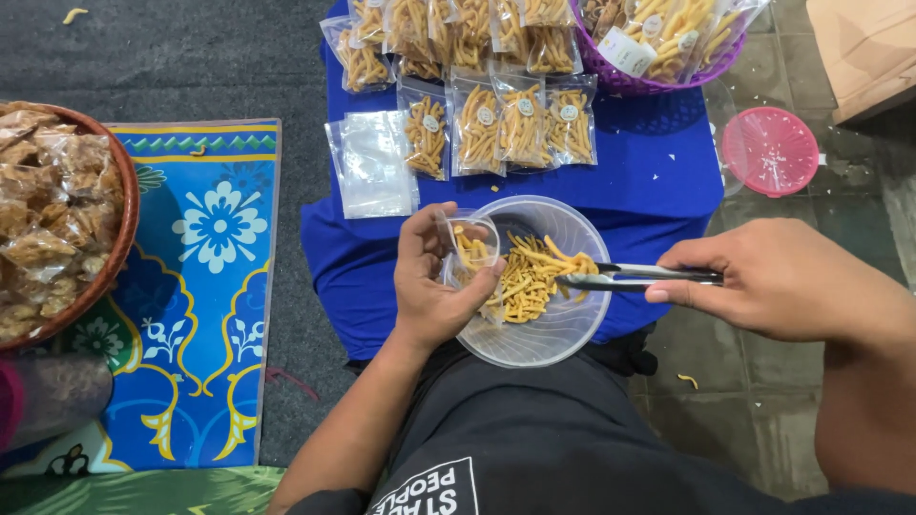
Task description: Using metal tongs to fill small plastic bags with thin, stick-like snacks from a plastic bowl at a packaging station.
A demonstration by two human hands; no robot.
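Yellow snack sticks [528, 277] in clear bowl [563, 334]

Clear packets of yellow snack sticks [496, 124] with small round labels [486, 115] lie top centre. Empty clear pouches [370, 167] sit left of them. Brownish bagged snacks [43, 210] fill the far-left basket.

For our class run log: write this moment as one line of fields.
left hand: holds open small clear bag | right hand: metal tongs in snack sticks | clear bowl: on lap
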